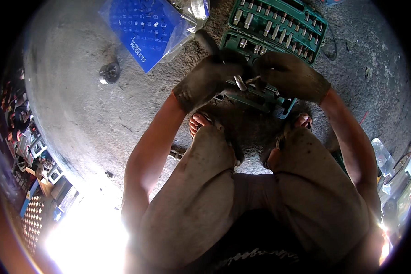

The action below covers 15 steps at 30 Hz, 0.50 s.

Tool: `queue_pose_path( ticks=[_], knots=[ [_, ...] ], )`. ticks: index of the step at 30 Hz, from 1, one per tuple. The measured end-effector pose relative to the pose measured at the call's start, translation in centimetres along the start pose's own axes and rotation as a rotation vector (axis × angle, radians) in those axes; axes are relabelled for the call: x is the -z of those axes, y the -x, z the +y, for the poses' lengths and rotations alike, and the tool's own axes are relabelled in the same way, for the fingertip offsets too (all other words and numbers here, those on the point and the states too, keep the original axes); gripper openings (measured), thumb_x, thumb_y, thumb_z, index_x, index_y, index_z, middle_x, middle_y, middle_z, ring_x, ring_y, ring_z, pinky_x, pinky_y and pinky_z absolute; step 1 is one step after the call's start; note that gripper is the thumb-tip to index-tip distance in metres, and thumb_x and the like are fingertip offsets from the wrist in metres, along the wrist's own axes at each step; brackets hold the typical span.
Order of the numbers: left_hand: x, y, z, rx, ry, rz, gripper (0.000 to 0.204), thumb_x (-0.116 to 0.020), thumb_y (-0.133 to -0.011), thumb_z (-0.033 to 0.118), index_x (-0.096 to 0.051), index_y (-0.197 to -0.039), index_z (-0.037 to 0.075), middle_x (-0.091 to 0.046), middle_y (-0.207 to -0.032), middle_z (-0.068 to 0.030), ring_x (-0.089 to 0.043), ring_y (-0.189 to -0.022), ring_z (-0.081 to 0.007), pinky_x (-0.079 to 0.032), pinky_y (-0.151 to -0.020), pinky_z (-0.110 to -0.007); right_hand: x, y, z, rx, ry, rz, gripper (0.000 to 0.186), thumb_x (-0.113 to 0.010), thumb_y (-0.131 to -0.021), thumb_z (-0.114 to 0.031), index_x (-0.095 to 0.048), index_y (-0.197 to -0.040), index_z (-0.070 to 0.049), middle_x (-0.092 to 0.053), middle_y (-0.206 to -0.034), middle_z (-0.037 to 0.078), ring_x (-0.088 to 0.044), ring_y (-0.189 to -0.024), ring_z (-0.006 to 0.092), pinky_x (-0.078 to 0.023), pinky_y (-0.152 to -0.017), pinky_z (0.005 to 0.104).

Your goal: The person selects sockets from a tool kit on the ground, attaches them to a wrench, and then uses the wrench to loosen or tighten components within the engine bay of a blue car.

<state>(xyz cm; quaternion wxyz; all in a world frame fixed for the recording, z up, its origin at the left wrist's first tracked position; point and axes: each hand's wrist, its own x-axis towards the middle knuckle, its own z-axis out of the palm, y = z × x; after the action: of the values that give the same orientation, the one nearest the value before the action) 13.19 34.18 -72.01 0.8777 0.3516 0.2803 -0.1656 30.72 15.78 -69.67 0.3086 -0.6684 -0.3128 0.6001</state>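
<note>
Both hands wear dark, dirty work gloves and meet over an open green socket set case (275, 34). My left hand (210, 77) is closed around a ratchet wrench (240, 83); its dark handle sticks out above the fist and its shiny metal head shows below the fingers. Just to the right, my right hand (292, 75) pinches a small thin metal piece (252, 79) close to the ratchet head. The fingers hide most of that piece, so its exact kind is unclear. Rows of silver sockets fill the case's far half; my hands cover much of the near half.
A blue printed sheet in clear plastic (144, 29) lies at the far left of the case. Left of it sits a round dark metal part (109, 73) on the rough concrete floor (77, 105). My sandalled feet (200, 122) flank the case's near edge. Clutter (36, 169) lines the left side.
</note>
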Motion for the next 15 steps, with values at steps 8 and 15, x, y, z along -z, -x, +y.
queue_pose_path(
  ticks=[8,15],
  knots=[
    [-2.4,2.6,-1.5,-0.378,-0.778,0.007,0.054,-0.080,-0.085,0.006,-0.057,-0.134,0.004,-0.067,-0.121,-0.0084,-0.065,-0.111,-0.0189,-0.057,-0.094,-0.033,0.4,2.3,1.7,0.028,-0.212,-0.085,0.033,-0.067,-0.099,-0.026,-0.063,-0.126,-0.007,-0.073,-0.111,0.004,-0.064,-0.080,0.0071,-0.054,-0.065,0.0241],
    [-5.1,2.7,-1.0,-0.378,-0.975,0.042,0.038,-0.075,-0.091,0.010,-0.063,-0.127,0.008,-0.070,-0.110,-0.0113,-0.068,-0.105,-0.0202,-0.056,-0.091,-0.035,1.4,2.3,1.6,0.022,-0.255,-0.104,0.033,-0.062,-0.103,-0.028,-0.064,-0.127,-0.006,-0.073,-0.100,0.002,-0.061,-0.064,0.0051,-0.052,-0.054,0.0223]
  ],
)
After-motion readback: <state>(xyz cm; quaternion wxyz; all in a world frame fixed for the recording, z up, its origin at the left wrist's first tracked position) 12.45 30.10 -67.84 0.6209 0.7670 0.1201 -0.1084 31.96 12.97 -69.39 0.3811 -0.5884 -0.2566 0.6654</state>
